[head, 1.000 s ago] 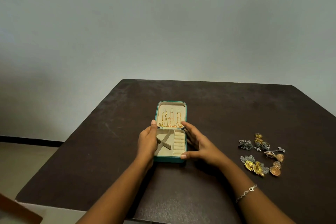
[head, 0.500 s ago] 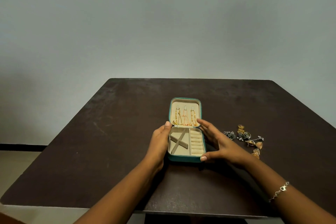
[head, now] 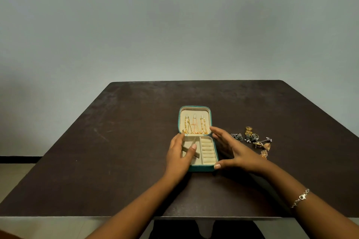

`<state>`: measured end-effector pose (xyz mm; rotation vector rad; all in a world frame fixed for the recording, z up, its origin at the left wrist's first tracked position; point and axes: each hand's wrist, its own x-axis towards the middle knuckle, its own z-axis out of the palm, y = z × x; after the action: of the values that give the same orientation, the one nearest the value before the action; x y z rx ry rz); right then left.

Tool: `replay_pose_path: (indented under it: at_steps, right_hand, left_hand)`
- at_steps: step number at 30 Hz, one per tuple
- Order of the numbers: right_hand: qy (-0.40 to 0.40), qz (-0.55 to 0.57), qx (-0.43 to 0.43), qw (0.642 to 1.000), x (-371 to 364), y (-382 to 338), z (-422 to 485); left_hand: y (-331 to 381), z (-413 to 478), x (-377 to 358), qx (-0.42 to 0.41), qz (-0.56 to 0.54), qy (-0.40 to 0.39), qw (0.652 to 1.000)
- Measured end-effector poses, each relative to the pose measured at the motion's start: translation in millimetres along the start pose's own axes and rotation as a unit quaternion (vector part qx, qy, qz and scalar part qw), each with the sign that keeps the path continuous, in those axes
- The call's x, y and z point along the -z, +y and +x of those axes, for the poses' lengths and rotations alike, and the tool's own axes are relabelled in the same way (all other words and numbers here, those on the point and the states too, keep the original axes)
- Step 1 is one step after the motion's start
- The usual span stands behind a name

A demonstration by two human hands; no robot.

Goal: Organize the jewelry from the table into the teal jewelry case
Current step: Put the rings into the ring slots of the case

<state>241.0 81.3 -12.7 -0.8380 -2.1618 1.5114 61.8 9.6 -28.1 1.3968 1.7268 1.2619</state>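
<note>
As my left hand [head: 179,158] presses the tray divider [head: 196,155], my right hand [head: 233,153] spread beside the teal jewelry case [head: 202,169], I may dislodge it.

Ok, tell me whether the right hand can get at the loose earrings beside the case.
Probably yes. The right hand lies open by the right side of the teal case, and the earrings lie beyond it on the table, nothing between.
</note>
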Motion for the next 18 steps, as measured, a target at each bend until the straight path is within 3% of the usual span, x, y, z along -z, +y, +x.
replay_pose_path:
  at_steps: [3,5,10,15,18]
  right_hand:
    - [0.045,-0.053,0.03,0.997,14.4,-7.6,-14.6]
    - [0.117,-0.096,0.052,0.987,27.1,-6.1,-30.2]
    - [0.301,-0.224,0.06,0.925,54.8,18.8,-71.1]
    - [0.335,-0.24,0.038,0.91,63.4,36.4,-87.5]
    - [0.342,-0.229,0.031,0.911,63.6,45.0,-87.7]
  left_hand:
    - [-3.7,-2.0,-4.3,-0.011,0.032,0.001,0.999]
    - [-5.5,-3.2,-6.0,-0.016,0.048,0.019,0.999]
    - [-9.3,-7.3,-9.1,-0.051,0.062,0.067,0.995]
    - [-10.1,-12.6,-10.9,-0.14,0.103,0.124,0.977]
    - [-8.4,-15.3,-16.0,-0.265,0.151,0.12,0.945]
